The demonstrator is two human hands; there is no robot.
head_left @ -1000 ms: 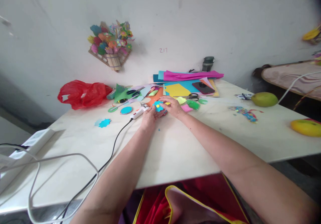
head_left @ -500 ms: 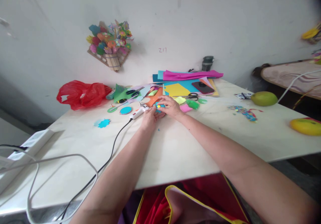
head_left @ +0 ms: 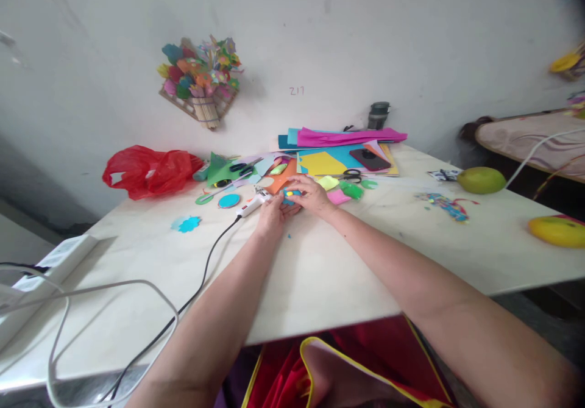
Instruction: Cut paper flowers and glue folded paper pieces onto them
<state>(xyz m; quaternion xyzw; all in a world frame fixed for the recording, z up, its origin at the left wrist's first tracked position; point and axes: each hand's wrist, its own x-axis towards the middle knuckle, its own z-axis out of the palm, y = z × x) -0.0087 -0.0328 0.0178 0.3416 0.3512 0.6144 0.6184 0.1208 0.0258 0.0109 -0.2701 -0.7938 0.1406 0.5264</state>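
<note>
Head view, flower as clock centre, twelve away from wearer. Blue flower (head_left: 287, 201) with yellow centre (head_left: 289, 194) sits between both hands above the table (head_left: 329, 268). Left hand (head_left: 273, 211) grips it from seven o'clock; right hand (head_left: 314, 196) grasps it from three, exact fingertip contact too small to tell. White corded tool (head_left: 250, 205): nine o'clock. Judged light, thin, bendable, easily creased; best held lightly by the rim.

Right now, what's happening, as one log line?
left hand: holds blue piece; right hand: touches blue piece; white corded tool: beside left hand
</note>
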